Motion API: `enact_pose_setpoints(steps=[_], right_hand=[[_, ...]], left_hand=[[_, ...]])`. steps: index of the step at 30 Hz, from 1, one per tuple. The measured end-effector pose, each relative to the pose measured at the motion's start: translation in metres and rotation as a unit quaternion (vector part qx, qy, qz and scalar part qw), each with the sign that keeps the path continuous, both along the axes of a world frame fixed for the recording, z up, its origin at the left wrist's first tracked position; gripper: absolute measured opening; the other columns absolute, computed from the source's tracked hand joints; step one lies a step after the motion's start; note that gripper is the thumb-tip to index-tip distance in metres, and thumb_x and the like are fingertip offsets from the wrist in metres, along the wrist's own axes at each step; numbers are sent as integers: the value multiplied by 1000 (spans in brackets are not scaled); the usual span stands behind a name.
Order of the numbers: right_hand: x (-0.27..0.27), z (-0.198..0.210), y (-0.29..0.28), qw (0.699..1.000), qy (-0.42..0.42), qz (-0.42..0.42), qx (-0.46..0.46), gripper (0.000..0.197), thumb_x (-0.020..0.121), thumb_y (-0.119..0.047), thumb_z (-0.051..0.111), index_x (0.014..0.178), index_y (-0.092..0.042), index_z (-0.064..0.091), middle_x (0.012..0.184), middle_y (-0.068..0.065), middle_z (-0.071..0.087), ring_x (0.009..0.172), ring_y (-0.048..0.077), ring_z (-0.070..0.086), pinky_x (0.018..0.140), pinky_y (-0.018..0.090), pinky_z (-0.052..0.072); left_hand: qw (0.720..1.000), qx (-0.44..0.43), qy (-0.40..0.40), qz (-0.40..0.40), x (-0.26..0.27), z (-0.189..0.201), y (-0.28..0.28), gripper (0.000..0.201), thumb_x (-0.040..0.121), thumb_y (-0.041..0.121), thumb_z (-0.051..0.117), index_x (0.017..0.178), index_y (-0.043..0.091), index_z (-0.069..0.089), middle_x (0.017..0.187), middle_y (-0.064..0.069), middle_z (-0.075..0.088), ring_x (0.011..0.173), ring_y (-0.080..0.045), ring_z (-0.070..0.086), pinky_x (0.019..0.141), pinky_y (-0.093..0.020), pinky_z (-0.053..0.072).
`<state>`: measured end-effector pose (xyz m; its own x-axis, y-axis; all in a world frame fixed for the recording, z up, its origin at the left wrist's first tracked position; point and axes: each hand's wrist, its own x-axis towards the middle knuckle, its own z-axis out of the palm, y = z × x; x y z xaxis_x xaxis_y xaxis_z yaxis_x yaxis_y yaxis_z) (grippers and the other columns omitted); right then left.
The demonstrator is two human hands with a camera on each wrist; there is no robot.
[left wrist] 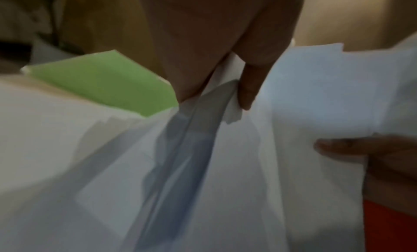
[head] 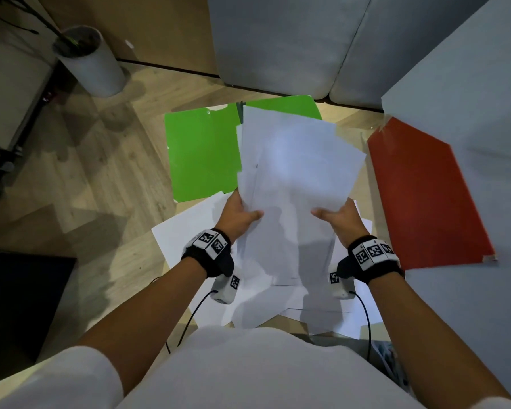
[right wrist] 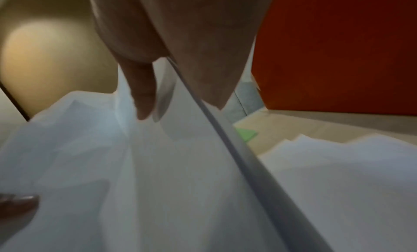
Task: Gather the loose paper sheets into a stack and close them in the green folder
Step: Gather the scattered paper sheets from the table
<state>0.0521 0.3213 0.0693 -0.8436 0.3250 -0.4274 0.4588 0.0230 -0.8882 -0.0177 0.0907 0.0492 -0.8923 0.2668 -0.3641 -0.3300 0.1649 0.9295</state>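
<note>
White paper everywhere, basically. I've got a loose bundle of sheets (head: 295, 172) held up in front of me, edges all fanned out and not squared. My left hand (head: 238, 215) is clamped on the bundle's left side, thumb on top and fingers underneath, and my right hand (head: 341, 218) pinches the right side the same way. The left wrist view shows my thumb (left wrist: 248, 88) pressing down onto the paper, though it's pretty blurry.

No writing I can read on any sheet; they look blank from here. The only printed stuff is the black-and-white square marker patterns on my wrist bands (head: 211, 243), and those aren't text.

The green folder (head: 201, 154) is lying open flat on the wooden floor (head: 95, 184) just past my hands, and the bundle I'm holding covers most of its right half. More loose sheets (head: 189, 228) are on the floor under my arms, one poking out left, touching the folder's near edge.

To the right there's a red folder (head: 425, 199), tucked partly under a grey cushion (head: 469, 84). More grey cushions (head: 278, 45) sit behind the green folder. Far left is a pale cylinder pot (head: 92, 63) with dark stems in it, and something black (head: 21, 305) at the near left edge that I can't make out.
</note>
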Motion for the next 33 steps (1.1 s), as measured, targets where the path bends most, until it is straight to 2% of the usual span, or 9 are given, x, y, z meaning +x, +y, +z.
enact_pose_setpoints(steps=[7,9,10,11,12,15,22,29,33], right_hand=[[-12,72,-12,980,171,-82,65,19,76,-3,75,83,-15,62,64,-23,67,62,-8,61,66,9,46],[-11,88,-20,970,206,-96,87,18,78,-8,75,70,-13,60,55,-14,66,48,1,55,58,7,42],[-10,88,-23,966,214,-98,110,18,79,-11,75,68,-7,61,56,-4,67,46,9,53,56,7,42],[-8,88,-27,966,203,-93,128,21,80,-16,74,74,2,64,101,14,47,50,14,54,62,9,46],[-7,82,-28,970,188,-82,132,25,81,-19,74,84,5,66,79,-9,51,59,13,58,73,14,50],[-7,59,-34,979,153,-58,124,23,76,-18,74,95,-9,66,98,7,66,81,6,63,87,24,53],[-19,50,-34,973,196,-102,67,21,79,11,58,92,-6,60,78,-14,70,76,-2,66,71,18,52],[-19,14,-35,982,143,-106,62,33,77,8,56,110,7,57,97,9,62,71,-8,59,71,21,48],[-19,15,-28,979,154,-114,67,26,79,11,54,101,-3,57,88,4,62,68,-4,59,65,17,49]], left_hand=[[978,76,132,141,-16,50,-11,39,77,-12,65,109,7,55,91,9,72,79,3,66,76,-19,53],[966,77,171,180,-15,61,-14,37,78,-8,67,108,9,56,98,-3,68,81,5,66,79,-19,52],[962,73,189,182,-15,63,-15,36,78,-8,66,108,9,55,104,-5,65,83,7,65,80,-17,51],[961,68,198,178,-14,60,-17,38,78,-9,65,108,10,53,108,-5,62,85,9,64,81,-14,50],[964,66,195,171,-14,55,-18,40,77,-10,66,110,9,52,110,-6,61,86,9,64,82,-13,50],[979,47,149,133,-16,35,-22,51,74,-1,68,120,-1,47,117,-19,62,100,-9,65,91,-24,51],[973,27,175,147,-23,39,-11,33,74,3,61,106,9,59,101,-9,65,87,-14,62,81,-25,51],[992,-1,108,57,-23,19,-9,35,68,12,65,102,7,60,101,-9,63,75,7,62,80,-32,47],[990,9,106,88,-28,19,-8,41,68,10,63,106,-4,59,102,-11,63,89,-16,58,78,-27,50]])
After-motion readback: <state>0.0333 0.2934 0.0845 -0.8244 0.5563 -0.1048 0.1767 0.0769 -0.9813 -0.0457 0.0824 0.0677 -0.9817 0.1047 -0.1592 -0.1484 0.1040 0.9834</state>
